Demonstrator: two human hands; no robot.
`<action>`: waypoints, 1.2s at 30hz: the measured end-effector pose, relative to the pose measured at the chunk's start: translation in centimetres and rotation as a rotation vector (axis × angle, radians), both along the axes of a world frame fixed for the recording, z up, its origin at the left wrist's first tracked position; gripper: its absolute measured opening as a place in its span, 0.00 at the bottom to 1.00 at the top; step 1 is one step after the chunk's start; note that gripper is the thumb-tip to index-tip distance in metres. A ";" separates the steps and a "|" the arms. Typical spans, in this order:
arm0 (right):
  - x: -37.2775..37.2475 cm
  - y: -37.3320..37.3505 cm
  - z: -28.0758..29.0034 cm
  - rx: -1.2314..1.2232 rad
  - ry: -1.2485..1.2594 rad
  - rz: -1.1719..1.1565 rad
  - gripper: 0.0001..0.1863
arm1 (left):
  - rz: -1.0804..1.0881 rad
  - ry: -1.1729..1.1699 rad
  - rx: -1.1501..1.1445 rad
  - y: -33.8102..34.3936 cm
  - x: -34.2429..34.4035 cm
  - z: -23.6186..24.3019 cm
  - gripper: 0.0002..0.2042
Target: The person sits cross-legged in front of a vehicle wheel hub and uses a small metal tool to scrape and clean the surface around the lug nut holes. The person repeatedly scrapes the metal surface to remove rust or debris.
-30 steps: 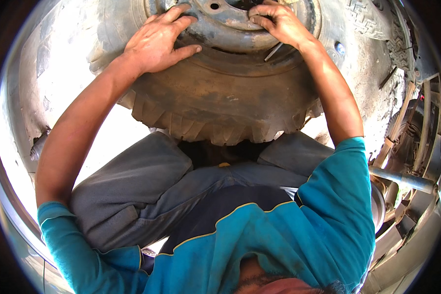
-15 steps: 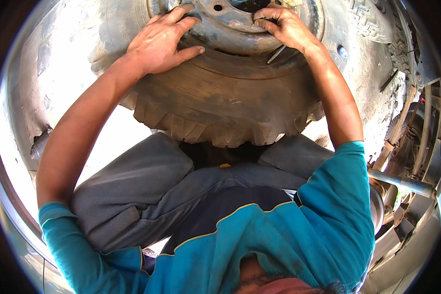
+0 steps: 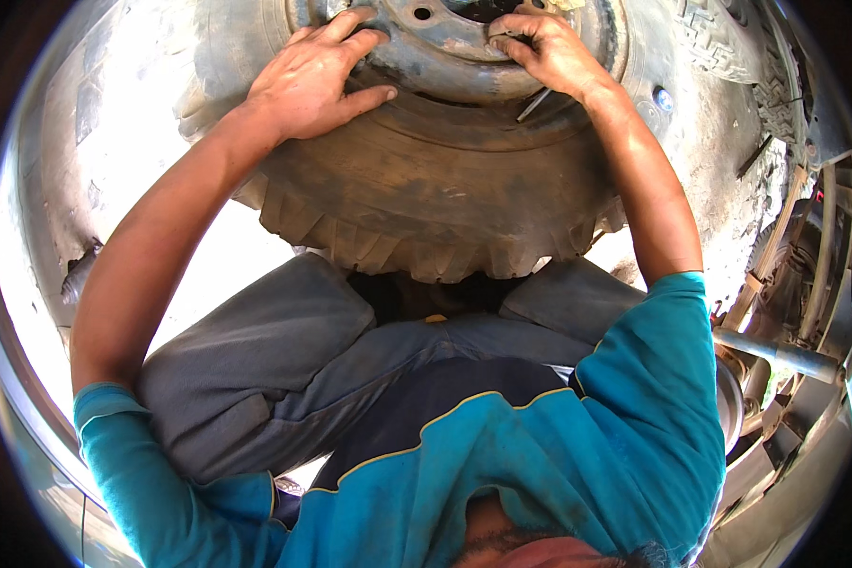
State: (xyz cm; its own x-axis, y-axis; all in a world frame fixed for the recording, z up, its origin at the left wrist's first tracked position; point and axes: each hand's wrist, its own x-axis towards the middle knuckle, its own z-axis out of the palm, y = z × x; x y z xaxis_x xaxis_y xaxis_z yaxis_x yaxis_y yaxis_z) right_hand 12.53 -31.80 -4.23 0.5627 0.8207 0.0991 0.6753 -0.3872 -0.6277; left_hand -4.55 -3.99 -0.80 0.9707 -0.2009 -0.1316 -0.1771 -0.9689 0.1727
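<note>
A large, dusty tyre (image 3: pixel 435 194) with chunky tread blocks lies before my bent legs, fitted on a worn metal wheel rim (image 3: pixel 445 57). My left hand (image 3: pixel 317 80) rests on the left side of the rim and tyre edge, its fingers spread and its thumb stretched over the rubber. At the right of the rim's centre opening is my right hand (image 3: pixel 544 52), its thumb and fingers closed on the metal edge there. Under that wrist, a thin metal stem (image 3: pixel 533 105), like a valve, sticks out at the seam between rim and tyre.
Another treaded tyre (image 3: pixel 729 43) lies at the upper right. Along the right edge are stacked metal parts and bars, with a round pipe (image 3: pixel 776 354) among them. A small blue round object (image 3: pixel 663 98) sits on the ground right of my right forearm.
</note>
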 end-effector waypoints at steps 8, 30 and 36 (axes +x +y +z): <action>0.3 -0.2 -0.4 -0.018 0.126 -0.034 0.04 | -0.027 -0.010 -0.029 0.4 0.2 -0.2 0.29; 0.2 -0.1 0.3 -0.191 -0.045 0.013 0.09 | 0.010 0.008 0.010 0.5 0.1 -0.9 0.30; 0.9 -0.5 -0.4 -0.180 0.044 0.032 0.10 | -0.024 -0.049 -0.033 0.9 0.1 -1.2 0.29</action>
State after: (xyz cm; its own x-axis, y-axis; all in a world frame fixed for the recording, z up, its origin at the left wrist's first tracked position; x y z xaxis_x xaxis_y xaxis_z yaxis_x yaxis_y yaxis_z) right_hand 13.45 -32.34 -4.60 0.5368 0.8404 -0.0751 0.6624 -0.4749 -0.5793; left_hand -4.43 -3.05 -2.04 0.9708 -0.2272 -0.0766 -0.2090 -0.9584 0.1945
